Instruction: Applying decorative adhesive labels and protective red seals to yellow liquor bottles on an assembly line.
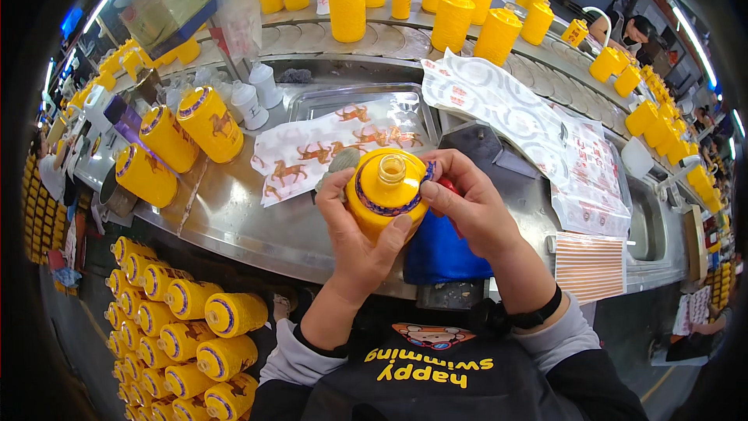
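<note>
While the left hand point(348, 240) held the yellow bottle point(369, 222) above the steel counter point(261, 235), fingers spread wide round it, seemingly for steadiness, the right hand point(473, 206) pinched its patterned band point(383, 210), thumb and forefinger nearly closed!

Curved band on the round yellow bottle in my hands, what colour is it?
The curved band is dark blue-purple with reddish patterning, clearest in the head view.

Factory workshop, long conveyor point(399, 39) lined with yellow bottles point(347, 15), metal table point(226, 214) bearing decal sheets point(287, 140), strip lights point(692, 40), co-worker point(636, 37) beyond the line
</note>
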`<state>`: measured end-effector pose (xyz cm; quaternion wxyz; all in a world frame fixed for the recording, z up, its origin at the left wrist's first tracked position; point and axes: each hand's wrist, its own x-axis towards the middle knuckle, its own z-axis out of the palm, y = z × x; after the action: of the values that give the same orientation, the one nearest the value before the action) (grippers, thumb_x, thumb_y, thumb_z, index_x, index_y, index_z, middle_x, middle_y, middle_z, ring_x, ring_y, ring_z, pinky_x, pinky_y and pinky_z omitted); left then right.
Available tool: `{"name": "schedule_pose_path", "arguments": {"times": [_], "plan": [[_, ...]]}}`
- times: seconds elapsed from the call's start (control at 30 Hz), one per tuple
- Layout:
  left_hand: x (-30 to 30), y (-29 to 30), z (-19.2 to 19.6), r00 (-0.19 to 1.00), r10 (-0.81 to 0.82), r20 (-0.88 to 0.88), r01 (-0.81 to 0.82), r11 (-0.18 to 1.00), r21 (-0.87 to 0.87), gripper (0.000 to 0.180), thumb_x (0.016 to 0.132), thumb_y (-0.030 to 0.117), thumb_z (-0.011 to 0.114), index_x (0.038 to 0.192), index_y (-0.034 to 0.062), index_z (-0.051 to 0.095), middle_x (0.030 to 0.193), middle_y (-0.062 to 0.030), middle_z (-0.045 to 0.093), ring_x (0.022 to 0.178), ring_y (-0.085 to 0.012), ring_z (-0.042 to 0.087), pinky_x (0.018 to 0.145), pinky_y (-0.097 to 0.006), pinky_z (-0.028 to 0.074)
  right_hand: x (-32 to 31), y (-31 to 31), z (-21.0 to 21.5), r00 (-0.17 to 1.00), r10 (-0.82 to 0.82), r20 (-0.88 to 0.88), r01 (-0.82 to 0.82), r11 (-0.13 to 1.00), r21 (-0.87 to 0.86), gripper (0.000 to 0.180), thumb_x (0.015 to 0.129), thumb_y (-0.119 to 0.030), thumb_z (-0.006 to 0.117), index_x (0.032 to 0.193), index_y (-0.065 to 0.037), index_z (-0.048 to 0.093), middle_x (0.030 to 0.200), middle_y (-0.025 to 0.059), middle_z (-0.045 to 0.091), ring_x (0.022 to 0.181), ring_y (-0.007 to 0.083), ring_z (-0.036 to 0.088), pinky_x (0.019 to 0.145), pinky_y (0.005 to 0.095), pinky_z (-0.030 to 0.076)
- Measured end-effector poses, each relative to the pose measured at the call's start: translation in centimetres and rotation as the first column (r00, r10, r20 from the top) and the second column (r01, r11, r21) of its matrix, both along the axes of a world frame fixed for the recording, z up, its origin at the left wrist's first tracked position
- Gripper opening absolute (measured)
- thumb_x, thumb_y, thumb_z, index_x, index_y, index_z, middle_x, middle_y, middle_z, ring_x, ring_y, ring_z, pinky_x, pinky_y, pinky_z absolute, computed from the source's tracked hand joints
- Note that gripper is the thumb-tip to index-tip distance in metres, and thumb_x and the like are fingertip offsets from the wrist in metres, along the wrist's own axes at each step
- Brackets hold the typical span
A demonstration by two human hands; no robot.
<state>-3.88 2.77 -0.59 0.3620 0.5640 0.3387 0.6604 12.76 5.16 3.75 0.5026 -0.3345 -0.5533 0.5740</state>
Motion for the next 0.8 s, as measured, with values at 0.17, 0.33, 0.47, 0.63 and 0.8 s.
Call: {"name": "schedule_pose_path", "arguments": {"times": [0.17,0.33,0.47,0.63,0.8], "plan": [[-0.2,-0.1,-0.2,0.999,-0.028,0.019,0.028,1.0,-0.007,0.073,0.082,0.016,0.069,0.137,0.0105,0.02,0.125,-0.0129,0.038,0.118,-0.0212,0.046,0.105,-0.035,0.036,0.3,1.3,0.5,0.996,0.076,-0.052,-0.087,0.96,-0.265,0.018,0.093,-0.019,0.062,0.108,-0.011,0.056,0.105,-0.0023,0.056,0.083,0.0045,0.049,0.069,0.0197,0.041],[-0.4,0.3,-0.3,0.999,-0.04,0.031,0.04,0.999,-0.011,0.077,0.082,0.022,0.073,0.137,0.0111,0.02,0.127,-0.0133,0.038,0.12,-0.0215,0.045,0.105,-0.035,0.036,-0.2,1.5,1.0,0.994,0.105,-0.044,-0.112,0.957,-0.267,0.034,0.096,-0.024,0.057,0.127,-0.012,0.054,0.106,-0.0019,0.058,0.082,0.0037,0.049,0.066,0.0197,0.04],[-3.9,1.5,0.1,0.972,-0.202,0.119,0.204,0.979,-0.003,0.077,0.082,0.027,0.076,0.136,0.0052,0.025,0.13,-0.0117,0.037,0.124,-0.0217,0.043,0.106,-0.036,0.035,0.6,-0.7,1.6,0.985,0.126,0.116,-0.106,0.981,-0.161,0.044,0.096,-0.027,0.058,0.134,-0.008,0.049,0.117,0.0039,0.059,0.101,0.0096,0.054,0.086,0.0249,0.044],[-6.6,2.0,-0.6,0.953,-0.264,0.151,0.277,0.958,-0.074,0.052,0.095,0.035,0.06,0.13,0.0014,0.043,0.127,-0.0104,0.052,0.121,-0.0204,0.049,0.108,-0.035,0.034,0.8,-2.0,1.5,0.908,0.019,0.418,-0.107,0.977,0.187,0.05,0.089,-0.021,0.067,0.131,-0.001,0.049,0.126,0.0125,0.055,0.118,0.0197,0.051,0.098,0.0316,0.042],[-5.9,2.8,-0.5,0.941,-0.278,0.193,0.298,0.951,-0.082,0.05,0.103,0.036,0.042,0.134,-0.0026,0.047,0.132,-0.0145,0.053,0.123,-0.0211,0.05,0.108,-0.034,0.035,-1.0,-2.5,1.3,0.84,-0.177,0.513,-0.069,0.902,0.426,0.053,0.084,-0.016,0.069,0.131,-0.002,0.048,0.127,0.0191,0.052,0.112,0.0315,0.053,0.095,0.0365,0.043]]}}
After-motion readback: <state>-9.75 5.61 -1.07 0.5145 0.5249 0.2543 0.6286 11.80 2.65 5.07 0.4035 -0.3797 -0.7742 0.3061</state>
